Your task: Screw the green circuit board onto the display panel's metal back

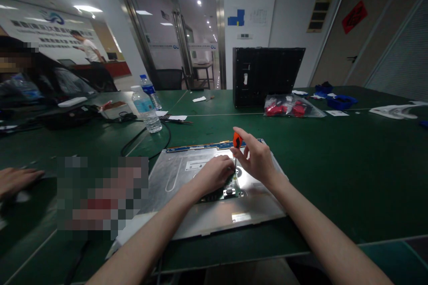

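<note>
Right grip [259, 160] pinches orange-handled screwdriver [237, 140] over shiny metal panel [259, 205]; left grip [217, 171] unclear.

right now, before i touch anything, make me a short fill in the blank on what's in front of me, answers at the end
The right hand holds the orange handle of a ____.
The table under the metal panel is ____.
The clear bag in front of the black case holds ____ things.
The cap on the nearer bottle is ____.

Missing words: screwdriver; green; red; white
</note>
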The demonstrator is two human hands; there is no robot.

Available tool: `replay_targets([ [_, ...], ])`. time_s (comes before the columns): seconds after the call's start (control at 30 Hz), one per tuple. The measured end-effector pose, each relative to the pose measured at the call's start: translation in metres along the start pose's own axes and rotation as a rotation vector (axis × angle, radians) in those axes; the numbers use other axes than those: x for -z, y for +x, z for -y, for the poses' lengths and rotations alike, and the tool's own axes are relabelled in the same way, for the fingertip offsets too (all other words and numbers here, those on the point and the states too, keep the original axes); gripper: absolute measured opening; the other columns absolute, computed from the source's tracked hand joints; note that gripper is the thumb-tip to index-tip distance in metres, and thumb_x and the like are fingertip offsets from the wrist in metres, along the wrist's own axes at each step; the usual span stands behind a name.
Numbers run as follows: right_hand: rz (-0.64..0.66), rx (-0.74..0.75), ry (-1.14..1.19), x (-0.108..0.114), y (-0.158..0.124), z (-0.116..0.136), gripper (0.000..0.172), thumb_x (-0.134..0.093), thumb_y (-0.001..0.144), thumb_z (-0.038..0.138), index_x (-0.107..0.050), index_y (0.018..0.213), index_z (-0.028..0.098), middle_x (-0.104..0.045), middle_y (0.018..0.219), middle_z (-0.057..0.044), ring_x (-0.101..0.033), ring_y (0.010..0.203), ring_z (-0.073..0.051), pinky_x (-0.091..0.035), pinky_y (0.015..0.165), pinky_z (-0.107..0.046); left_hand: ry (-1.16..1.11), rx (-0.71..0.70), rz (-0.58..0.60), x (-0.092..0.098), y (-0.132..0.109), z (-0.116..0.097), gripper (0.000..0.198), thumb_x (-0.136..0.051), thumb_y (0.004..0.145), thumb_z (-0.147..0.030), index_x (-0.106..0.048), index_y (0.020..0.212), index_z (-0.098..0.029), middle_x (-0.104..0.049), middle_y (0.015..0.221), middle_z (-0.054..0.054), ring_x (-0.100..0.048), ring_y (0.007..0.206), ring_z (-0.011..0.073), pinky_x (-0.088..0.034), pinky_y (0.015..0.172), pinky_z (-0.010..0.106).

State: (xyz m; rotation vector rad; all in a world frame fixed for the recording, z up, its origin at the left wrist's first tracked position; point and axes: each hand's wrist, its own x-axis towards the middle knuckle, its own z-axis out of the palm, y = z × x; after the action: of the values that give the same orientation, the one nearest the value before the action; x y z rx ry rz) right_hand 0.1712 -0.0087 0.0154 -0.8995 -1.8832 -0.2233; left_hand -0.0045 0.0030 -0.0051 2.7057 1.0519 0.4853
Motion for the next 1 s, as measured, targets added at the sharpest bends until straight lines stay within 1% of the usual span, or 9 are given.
replay_targets([
  [0.1, 0.001, -0.027, 0.031, 0.000, 0.000, 0.001, 0.042, -0.048, 0.098, 0.037, -0.044, 0.135, 0.019, -0.069, 0.103, -0.007, -0.057, 0.056, -0.011, -0.048, 0.058, -0.026, -0.005, -0.015, -0.010, -0.003, 0.001, 0.003, 0.019, -0.055, 0.087, -0.010, -0.069, 0.097, -0.016, -0.068, 0.099, 0.008, -0.063, 0.091, 0.0207, -0.050, 0.082, 0.030],
  [0.2, -0.059, -0.025, 0.006, -0.001, 0.001, 0.001, 0.037, -0.051, 0.097, 0.042, -0.051, 0.126, 0.019, -0.066, 0.093, -0.005, -0.054, 0.055, -0.011, -0.045, 0.052, -0.025, 0.016, -0.008, -0.002, -0.002, 0.000, 0.002, 0.017, -0.054, 0.088, -0.011, -0.069, 0.094, -0.015, -0.068, 0.096, 0.008, -0.063, 0.088, 0.0205, -0.050, 0.079, 0.030],
  [0.3, -0.130, -0.015, -0.051, -0.002, 0.002, 0.002, 0.033, -0.052, 0.096, 0.043, -0.058, 0.117, 0.018, -0.062, 0.086, -0.005, -0.054, 0.058, -0.013, -0.042, 0.048, -0.024, 0.033, 0.010, -0.001, 0.000, -0.001, -0.002, 0.016, -0.054, 0.088, -0.010, -0.069, 0.090, -0.014, -0.068, 0.094, 0.008, -0.062, 0.083, 0.0201, -0.049, 0.076, 0.029],
  [0.4, -0.145, -0.027, -0.079, -0.001, 0.002, 0.005, 0.032, -0.053, 0.096, 0.038, -0.059, 0.120, 0.018, -0.061, 0.088, -0.006, -0.058, 0.065, -0.015, -0.044, 0.050, -0.025, 0.041, 0.016, 0.001, 0.002, -0.001, -0.003, 0.015, -0.054, 0.088, -0.010, -0.069, 0.088, -0.015, -0.068, 0.092, 0.008, -0.062, 0.082, 0.0198, -0.049, 0.075, 0.029],
  [0.57, -0.089, -0.011, -0.047, 0.000, 0.003, 0.009, 0.037, -0.049, 0.096, 0.023, -0.051, 0.132, 0.018, -0.065, 0.096, -0.008, -0.063, 0.077, -0.018, -0.051, 0.062, -0.028, 0.041, 0.016, 0.031, 0.000, 0.001, -0.001, 0.018, -0.054, 0.088, -0.010, -0.070, 0.095, -0.015, -0.068, 0.097, 0.009, -0.063, 0.090, 0.0224, -0.050, 0.079, 0.031],
  [0.7, -0.082, -0.004, 0.009, -0.001, 0.001, 0.007, 0.036, -0.045, 0.094, 0.019, -0.046, 0.130, 0.017, -0.068, 0.104, -0.011, -0.065, 0.080, -0.019, -0.053, 0.066, -0.029, 0.041, 0.012, 0.036, 0.000, 0.001, 0.000, 0.020, -0.054, 0.088, -0.011, -0.070, 0.098, -0.015, -0.068, 0.098, 0.009, -0.063, 0.089, 0.0222, -0.050, 0.080, 0.031],
  [0.77, -0.103, -0.043, 0.010, -0.004, -0.001, 0.005, 0.033, -0.051, 0.093, 0.024, -0.046, 0.126, 0.019, -0.068, 0.103, -0.011, -0.066, 0.076, -0.019, -0.053, 0.064, -0.030, 0.039, 0.009, 0.028, 0.001, 0.001, -0.002, 0.019, -0.055, 0.087, -0.010, -0.070, 0.097, -0.015, -0.068, 0.098, 0.009, -0.063, 0.089, 0.0220, -0.049, 0.080, 0.031],
  [0.87, -0.122, -0.115, 0.024, -0.007, -0.002, 0.003, 0.034, -0.056, 0.092, 0.034, -0.043, 0.121, 0.021, -0.069, 0.095, -0.008, -0.065, 0.068, -0.018, -0.051, 0.056, -0.028, 0.033, 0.011, 0.008, 0.003, -0.001, -0.004, 0.016, -0.055, 0.087, -0.010, -0.069, 0.091, -0.016, -0.068, 0.095, 0.008, -0.062, 0.086, 0.0203, -0.049, 0.077, 0.029],
  [1.0, -0.111, -0.169, 0.122, -0.010, -0.003, 0.004, 0.030, -0.049, 0.094, 0.027, -0.035, 0.120, 0.023, -0.068, 0.094, -0.006, -0.063, 0.060, -0.014, -0.048, 0.052, -0.024, 0.043, 0.022, 0.015, 0.006, -0.001, -0.007, 0.015, -0.056, 0.087, -0.010, -0.069, 0.088, -0.015, -0.068, 0.091, 0.007, -0.061, 0.081, 0.0188, -0.047, 0.073, 0.027],
])
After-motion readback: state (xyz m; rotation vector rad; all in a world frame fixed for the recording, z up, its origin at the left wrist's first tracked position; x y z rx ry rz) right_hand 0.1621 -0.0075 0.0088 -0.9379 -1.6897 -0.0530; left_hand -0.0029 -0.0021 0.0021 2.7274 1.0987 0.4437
